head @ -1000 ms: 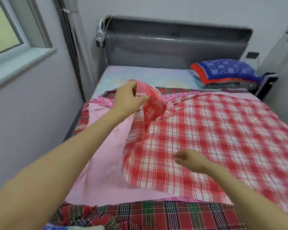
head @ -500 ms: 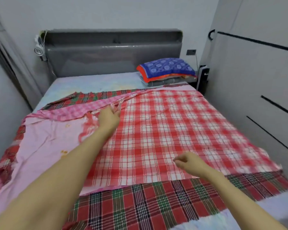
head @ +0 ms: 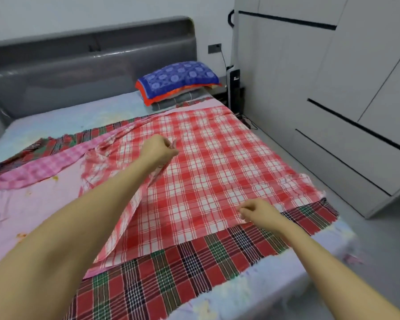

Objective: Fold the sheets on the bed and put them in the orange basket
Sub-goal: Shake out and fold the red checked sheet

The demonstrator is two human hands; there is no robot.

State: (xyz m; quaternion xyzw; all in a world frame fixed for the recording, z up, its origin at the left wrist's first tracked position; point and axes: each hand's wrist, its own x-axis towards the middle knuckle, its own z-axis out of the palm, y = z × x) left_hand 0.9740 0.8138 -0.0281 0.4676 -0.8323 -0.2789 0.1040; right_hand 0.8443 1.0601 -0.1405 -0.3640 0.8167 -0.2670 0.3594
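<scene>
A red-and-white checked sheet (head: 217, 172) lies spread over the right half of the bed. My left hand (head: 158, 148) grips its left edge and holds it folded over the sheet's middle. Near the sheet's front edge my right hand (head: 256, 210) hovers with loosely curled fingers, holding nothing. Beneath lie a pink sheet (head: 30, 204) on the left and a dark red-green tartan sheet (head: 171, 273) along the front. The orange basket is not in view.
The bed (head: 62, 121) has a grey headboard (head: 90, 65). A blue pillow (head: 178, 79) tops a small stack at the far right corner. White wardrobe doors (head: 321, 100) stand along the right, with a strip of grey floor (head: 379, 239) between.
My left hand has carried the checked sheet's left edge rightward across the sheet. The view has turned to the right. My right hand has stayed near the front edge.
</scene>
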